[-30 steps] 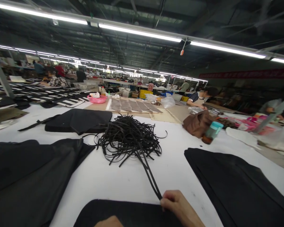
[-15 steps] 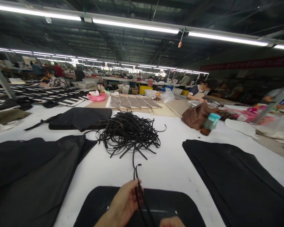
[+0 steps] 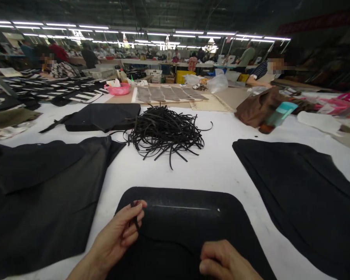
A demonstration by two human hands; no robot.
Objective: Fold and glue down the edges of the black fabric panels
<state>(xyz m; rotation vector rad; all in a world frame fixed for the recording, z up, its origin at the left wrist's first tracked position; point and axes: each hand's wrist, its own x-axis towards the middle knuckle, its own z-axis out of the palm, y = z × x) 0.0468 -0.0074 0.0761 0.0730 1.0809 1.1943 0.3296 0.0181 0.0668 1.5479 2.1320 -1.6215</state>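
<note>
My left hand (image 3: 124, 225) pinches one end of a thin black strip (image 3: 166, 242) between thumb and fingers. From there the strip sags across to my right hand (image 3: 223, 258), whose fingers are curled closed at its other end. Both hands hover over a black panel with rounded corners (image 3: 189, 221), which carries a pale straight line and a small white mark near its upper edge. Beyond the panel lies a tangled heap of similar black strips (image 3: 167, 130). How much of the strip is inside the right fist is hidden.
Black fabric pieces lie at left (image 3: 46, 194) and right (image 3: 297, 186) on the white table (image 3: 216, 171). Behind are a thick black stack (image 3: 105, 116), a pink basin (image 3: 118, 89), a brown cloth (image 3: 256, 107) and a teal-lidded bottle (image 3: 277, 116). Co-workers sit farther off.
My left hand has moved left and my right hand has come further into view, stretching the strip between them. The strip is now away from the heap. The view has tilted downward.
</note>
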